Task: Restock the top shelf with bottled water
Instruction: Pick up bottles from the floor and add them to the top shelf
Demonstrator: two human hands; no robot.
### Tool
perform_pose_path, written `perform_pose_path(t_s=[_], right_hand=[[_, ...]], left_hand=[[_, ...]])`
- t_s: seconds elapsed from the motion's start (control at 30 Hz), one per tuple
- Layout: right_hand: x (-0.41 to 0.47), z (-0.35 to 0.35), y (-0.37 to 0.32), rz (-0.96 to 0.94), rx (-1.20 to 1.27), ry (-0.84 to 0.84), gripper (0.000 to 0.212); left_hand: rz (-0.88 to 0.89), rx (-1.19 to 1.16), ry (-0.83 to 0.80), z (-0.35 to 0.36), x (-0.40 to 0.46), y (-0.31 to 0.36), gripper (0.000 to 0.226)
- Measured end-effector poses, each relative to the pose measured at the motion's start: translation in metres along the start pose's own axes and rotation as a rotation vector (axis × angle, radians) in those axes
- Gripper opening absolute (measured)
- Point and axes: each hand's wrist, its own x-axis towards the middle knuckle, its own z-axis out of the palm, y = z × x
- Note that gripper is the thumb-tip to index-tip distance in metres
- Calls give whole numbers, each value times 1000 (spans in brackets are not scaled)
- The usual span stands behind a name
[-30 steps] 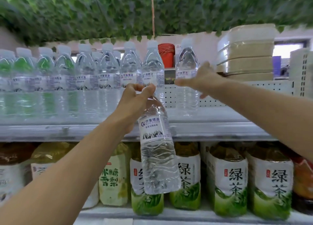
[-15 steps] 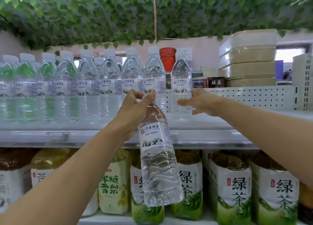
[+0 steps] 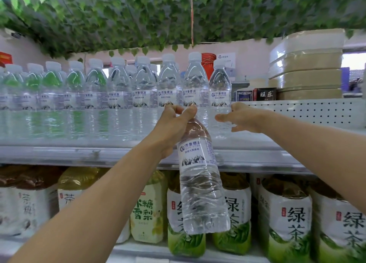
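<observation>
A person's left hand [image 3: 174, 124] gripped a water bottle [image 3: 202, 175] by its cap and neck, thumb and fingers pinched around the top, as restocking went on at the top shelf [image 3: 79, 153]. The bottle hung below the hand, its long axis near vertical with the base tipped slightly right, its lower half in front of the shelf edge and the tea bottles beneath. The right hand [image 3: 239, 117] held nothing, fingers loosely spread just beside the last bottle in the row [image 3: 219, 96]; whether they touched it could not be told.

The open gap lay up and to the right of the held bottle, on the bare shelf between the row's end and the stacked boxes [image 3: 305, 68]. The left hand carried the load; the right hand was nearer the gap. The bottle, judged from its position, had to be lifted clear of the shelf lip before it could stand there.

The top shelf carried a long row of water bottles [image 3: 118, 96] standing upright, caps up, more than one deep. The lower shelf [image 3: 138, 250] held large green tea bottles [image 3: 285, 219] and a pear drink bottle [image 3: 146, 211].
</observation>
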Motion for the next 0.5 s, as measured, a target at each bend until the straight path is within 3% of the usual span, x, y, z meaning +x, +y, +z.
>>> perform_pose_path(t_s=[0.13, 0.2, 0.27, 0.37, 0.5], right_hand=[[-25, 13, -6, -61, -313, 218, 53], [-43, 20, -9, -182, -328, 359, 59], [-68, 29, -15, -345, -340, 419, 51], [-115, 39, -26, -447, -304, 303, 42], [-158, 60, -27, -221, -326, -62, 80]], left_hand=[[-4, 35, 17, 1, -3, 2, 34], [9, 35, 31, 2, -5, 3, 32], [34, 30, 49, 3, -8, 4, 27], [60, 33, 77, 4, -11, 7, 28], [103, 65, 129, 8, -15, 15, 38]])
